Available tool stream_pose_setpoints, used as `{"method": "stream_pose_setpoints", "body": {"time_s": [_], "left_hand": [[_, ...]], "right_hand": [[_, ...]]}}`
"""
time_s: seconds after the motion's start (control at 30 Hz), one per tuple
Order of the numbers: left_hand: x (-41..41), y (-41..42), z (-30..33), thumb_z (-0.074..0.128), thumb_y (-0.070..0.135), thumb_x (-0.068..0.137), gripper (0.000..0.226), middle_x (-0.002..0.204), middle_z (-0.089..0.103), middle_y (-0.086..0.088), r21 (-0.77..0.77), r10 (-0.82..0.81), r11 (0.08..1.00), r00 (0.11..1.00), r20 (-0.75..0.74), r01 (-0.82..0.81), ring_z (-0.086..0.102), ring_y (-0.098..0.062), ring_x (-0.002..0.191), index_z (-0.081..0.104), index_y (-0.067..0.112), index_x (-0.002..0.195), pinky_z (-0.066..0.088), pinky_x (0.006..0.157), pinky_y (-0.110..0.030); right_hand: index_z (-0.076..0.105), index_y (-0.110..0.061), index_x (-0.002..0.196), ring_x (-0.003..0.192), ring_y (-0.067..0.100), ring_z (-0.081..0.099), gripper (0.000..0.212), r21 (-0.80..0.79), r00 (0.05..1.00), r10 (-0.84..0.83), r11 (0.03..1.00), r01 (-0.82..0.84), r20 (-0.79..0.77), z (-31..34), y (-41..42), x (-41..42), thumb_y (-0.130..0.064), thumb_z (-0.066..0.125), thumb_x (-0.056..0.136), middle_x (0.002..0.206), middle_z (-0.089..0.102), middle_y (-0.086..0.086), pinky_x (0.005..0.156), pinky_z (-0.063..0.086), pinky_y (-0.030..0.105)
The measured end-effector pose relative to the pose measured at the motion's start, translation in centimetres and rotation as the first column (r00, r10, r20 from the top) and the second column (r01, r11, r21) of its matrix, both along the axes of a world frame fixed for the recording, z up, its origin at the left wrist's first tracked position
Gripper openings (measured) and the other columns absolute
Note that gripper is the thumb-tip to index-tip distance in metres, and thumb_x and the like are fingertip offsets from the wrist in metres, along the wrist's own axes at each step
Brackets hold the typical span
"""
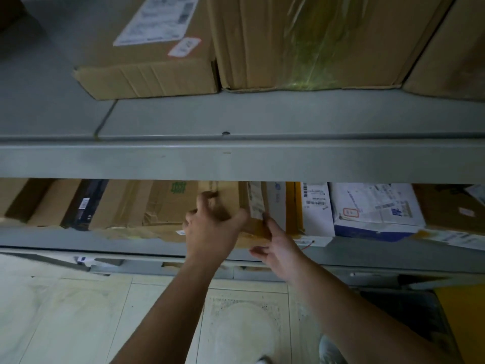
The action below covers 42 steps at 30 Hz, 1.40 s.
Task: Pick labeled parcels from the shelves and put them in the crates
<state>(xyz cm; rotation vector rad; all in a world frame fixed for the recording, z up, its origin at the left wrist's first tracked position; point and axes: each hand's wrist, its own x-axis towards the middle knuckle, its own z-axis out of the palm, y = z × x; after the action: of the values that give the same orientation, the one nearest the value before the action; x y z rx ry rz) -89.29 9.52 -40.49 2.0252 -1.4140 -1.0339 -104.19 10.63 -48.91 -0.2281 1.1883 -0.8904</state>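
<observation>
A brown cardboard parcel (236, 203) with a label strip on its right side stands among others on the lower shelf (131, 243). My left hand (212, 232) grips its left face and top, fingers curled over the box. My right hand (278, 248) holds its lower right corner from beneath and beside. The parcel's front bottom edge juts slightly past the shelf lip. The upper shelf beam hides the parcel's top.
Brown boxes, a black box (86, 203) and white labelled parcels (375, 208) pack the lower shelf on both sides. Large cartons (301, 40) sit on the upper shelf (236, 158). Tiled floor lies below. A dark crate holding a yellow envelope (459, 311) sits at bottom right.
</observation>
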Motion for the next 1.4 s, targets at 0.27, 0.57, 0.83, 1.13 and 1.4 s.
{"method": "stream_pose_setpoints", "body": {"time_s": [0.27,0.57,0.83,1.13,1.4], "left_hand": [[6.1,8.6,0.2,0.076,0.053,0.085,0.059,0.124,0.078,-0.003,0.119,0.092,0.993,0.741,-0.665,-0.016,0.075,-0.029,0.113,0.059,0.039,0.14,0.055,0.104,-0.063],[7.1,13.3,-0.8,0.066,0.05,0.087,0.068,0.14,0.07,-0.012,0.093,0.066,0.996,0.617,-0.784,0.012,0.062,-0.041,0.134,0.052,0.027,0.15,0.045,0.111,-0.068],[7.2,14.0,-1.6,0.071,0.047,0.08,0.075,0.132,0.073,-0.011,0.06,0.038,0.998,0.626,-0.779,0.014,0.067,-0.033,0.124,0.052,0.025,0.149,0.045,0.113,-0.062],[5.1,13.9,-4.0,0.069,0.047,0.086,0.071,0.145,0.062,-0.015,0.163,0.134,0.987,0.601,-0.788,-0.007,0.059,-0.04,0.135,0.049,0.031,0.152,0.051,0.108,-0.064],[2.2,7.8,-3.0,0.065,0.056,0.094,0.049,0.133,0.067,-0.011,0.317,0.382,0.923,0.638,-0.668,-0.22,0.062,-0.037,0.127,0.066,0.023,0.131,0.056,0.106,-0.053]], "right_hand": [[0.056,-0.031,0.151,0.142,0.035,0.055,0.068,-0.272,0.972,0.209,0.947,-0.174,0.107,3.9,6.3,-3.2,-0.051,0.075,0.089,0.148,0.064,0.006,0.116,0.041,0.066],[0.052,-0.044,0.15,0.141,0.032,0.055,0.095,-0.368,0.961,0.259,0.888,-0.276,-0.097,6.9,10.5,-2.3,-0.069,0.088,0.066,0.146,0.066,-0.001,0.113,0.042,0.071],[0.046,-0.037,0.155,0.143,0.032,0.053,0.094,-0.399,0.972,0.215,0.886,-0.235,-0.094,6.4,11.6,-1.8,-0.059,0.086,0.073,0.148,0.064,0.003,0.114,0.043,0.065],[0.046,-0.037,0.155,0.139,0.032,0.058,0.085,-0.346,0.972,0.207,0.908,-0.234,-0.116,3.8,11.1,-4.4,-0.051,0.081,0.079,0.146,0.066,0.003,0.115,0.041,0.067],[0.065,-0.032,0.134,0.132,0.029,0.061,0.04,-0.192,0.993,0.109,0.974,-0.116,-0.043,2.5,5.8,-2.5,-0.046,0.066,0.096,0.133,0.073,0.002,0.099,0.054,0.051]]}}
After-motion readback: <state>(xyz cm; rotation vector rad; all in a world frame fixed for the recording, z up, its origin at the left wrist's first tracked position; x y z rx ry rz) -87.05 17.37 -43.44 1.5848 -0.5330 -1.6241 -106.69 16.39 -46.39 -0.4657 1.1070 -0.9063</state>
